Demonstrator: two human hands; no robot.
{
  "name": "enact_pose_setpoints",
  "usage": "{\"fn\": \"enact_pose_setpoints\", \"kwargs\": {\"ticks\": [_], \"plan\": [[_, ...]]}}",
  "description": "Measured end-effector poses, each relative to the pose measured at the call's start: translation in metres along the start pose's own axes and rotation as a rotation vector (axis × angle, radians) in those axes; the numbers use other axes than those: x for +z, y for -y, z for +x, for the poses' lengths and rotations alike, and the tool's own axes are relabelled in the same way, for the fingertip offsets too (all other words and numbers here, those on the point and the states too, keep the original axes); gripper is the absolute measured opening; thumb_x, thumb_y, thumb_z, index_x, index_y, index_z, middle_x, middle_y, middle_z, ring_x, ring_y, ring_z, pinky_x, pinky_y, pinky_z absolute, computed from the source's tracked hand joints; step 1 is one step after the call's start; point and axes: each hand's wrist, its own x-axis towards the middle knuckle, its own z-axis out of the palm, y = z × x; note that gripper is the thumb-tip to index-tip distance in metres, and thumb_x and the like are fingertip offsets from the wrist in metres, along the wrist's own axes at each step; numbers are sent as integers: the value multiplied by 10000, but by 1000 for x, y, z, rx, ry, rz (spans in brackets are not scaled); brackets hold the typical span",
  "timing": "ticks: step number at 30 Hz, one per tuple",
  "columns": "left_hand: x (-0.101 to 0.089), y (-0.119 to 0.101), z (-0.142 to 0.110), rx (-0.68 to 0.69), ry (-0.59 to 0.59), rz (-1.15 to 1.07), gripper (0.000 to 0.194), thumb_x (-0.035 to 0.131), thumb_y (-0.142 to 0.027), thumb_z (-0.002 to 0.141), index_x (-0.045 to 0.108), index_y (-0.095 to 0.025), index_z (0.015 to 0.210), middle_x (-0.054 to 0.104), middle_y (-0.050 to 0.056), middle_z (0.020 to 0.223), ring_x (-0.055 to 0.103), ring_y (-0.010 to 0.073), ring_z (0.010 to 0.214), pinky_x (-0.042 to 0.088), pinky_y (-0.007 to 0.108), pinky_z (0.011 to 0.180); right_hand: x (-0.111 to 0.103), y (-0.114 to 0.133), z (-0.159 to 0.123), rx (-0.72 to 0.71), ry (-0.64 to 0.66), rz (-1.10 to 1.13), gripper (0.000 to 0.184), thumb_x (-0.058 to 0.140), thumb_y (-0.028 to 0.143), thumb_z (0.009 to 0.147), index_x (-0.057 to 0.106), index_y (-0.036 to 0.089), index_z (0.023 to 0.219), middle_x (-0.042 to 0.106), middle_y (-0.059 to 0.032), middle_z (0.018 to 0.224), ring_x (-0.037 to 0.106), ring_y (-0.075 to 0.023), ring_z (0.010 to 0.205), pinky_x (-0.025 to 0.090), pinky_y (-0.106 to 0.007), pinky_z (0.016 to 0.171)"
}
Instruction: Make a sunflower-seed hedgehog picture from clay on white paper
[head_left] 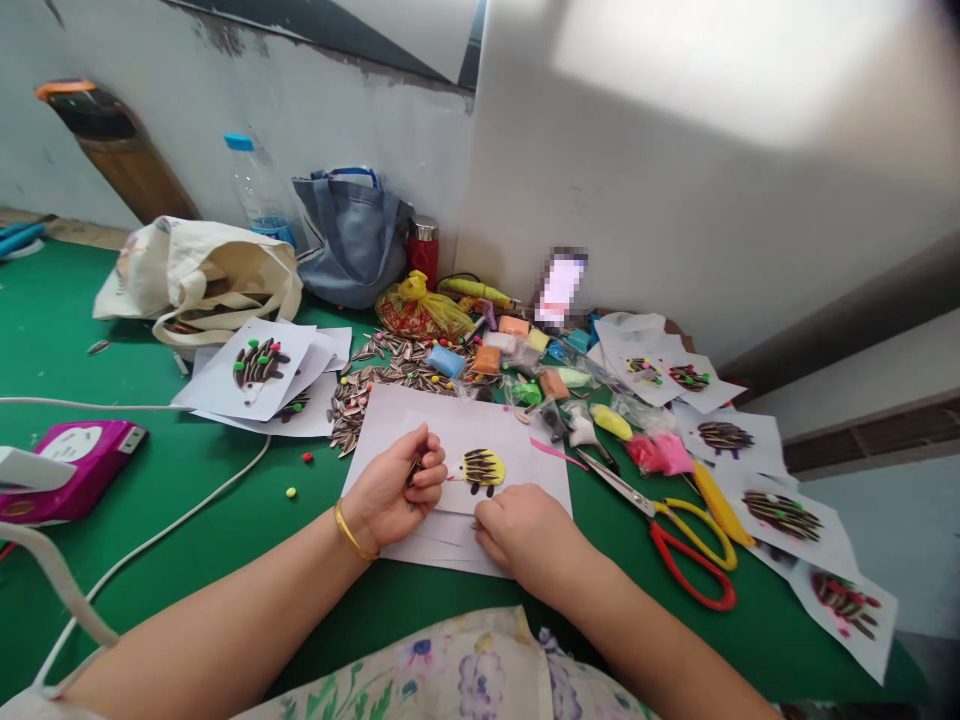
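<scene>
On a sheet of white paper (397, 415) lies a small hedgehog (483, 470) of yellow clay, set with dark sunflower seeds. My left hand (401, 485) is left of it, palm partly up, with fingers curled around several sunflower seeds (413, 472). Just below the hedgehog my right hand (525, 535) rests at the paper, fingertips pinched on what looks like a sunflower seed (475, 524), mostly hidden by the fingers. A loose pile of sunflower seeds (351, 405) spreads behind the paper's left side.
Scissors (652, 510) with red and yellow handles lie open at the right. Finished hedgehog sheets (795, 515) line the right edge; more sheets (225, 375) lie left. Clay packets (487, 360), a canvas bag (187, 270), a blue bag (352, 240) and a phone (561, 288) stand behind. A white cable (187, 530) crosses the left.
</scene>
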Motion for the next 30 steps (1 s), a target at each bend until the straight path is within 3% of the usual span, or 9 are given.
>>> {"fn": "enact_pose_setpoints", "kwargs": {"ticks": [5, 10, 12, 16, 21, 25, 30], "plan": [[-1, -1, 0, -14, 28, 16, 223, 483, -289, 947, 503, -145, 777, 360, -55, 639, 322, 16, 413, 174, 100, 327, 5, 1, 2, -19, -117, -22, 143, 579, 107, 756, 578, 176, 631, 593, -36, 560, 516, -163, 531, 293, -306, 546], [2, 9, -4, -54, 36, 199, 227, 530, -349, 917, 538, -149, 811, 441, -39, 658, 329, 11, 416, 138, 110, 350, -17, 4, 3, 63, -403, 275, 157, 501, 147, 867, 615, 190, 769, 604, -19, 647, 541, -157, 640, 376, -292, 640], [3, 19, -6, -111, 47, 349, 275, 546, -413, 901, 555, -151, 818, 474, -33, 629, 302, 12, 395, 110, 126, 354, -23, 5, 3, 48, -456, 394, 149, 498, 180, 911, 636, 199, 858, 640, -23, 719, 561, -157, 688, 407, -296, 683], [4, 33, -8, -226, 85, 497, 407, 518, -544, 876, 513, -165, 728, 416, -50, 478, 223, 23, 357, 83, 157, 366, -22, 0, 3, -10, -431, 546, 152, 536, 235, 939, 649, 219, 1039, 701, -43, 888, 610, -168, 803, 459, -307, 750], [8, 29, -10, -94, 48, 513, 281, 585, -440, 848, 561, -161, 830, 519, -21, 670, 335, 24, 422, 94, 158, 376, -15, -8, 2, 219, -310, 789, 339, 594, 246, 895, 539, 233, 1229, 661, 9, 792, 603, -147, 709, 478, -271, 680], [9, 28, -12, -33, 41, 691, 253, 653, -395, 811, 524, -178, 812, 473, -51, 601, 316, 30, 419, 92, 164, 384, -10, -8, 2, 304, -287, 904, 317, 661, 225, 832, 532, 234, 1122, 587, 61, 683, 555, -120, 619, 455, -241, 626], [7, 30, -10, 62, 21, 746, 285, 649, -405, 811, 474, -186, 760, 430, -72, 557, 282, 29, 405, 117, 165, 393, -12, -10, 3, 263, -334, 807, 195, 684, 238, 818, 593, 230, 990, 622, 27, 747, 581, -136, 688, 455, -252, 637]]}}
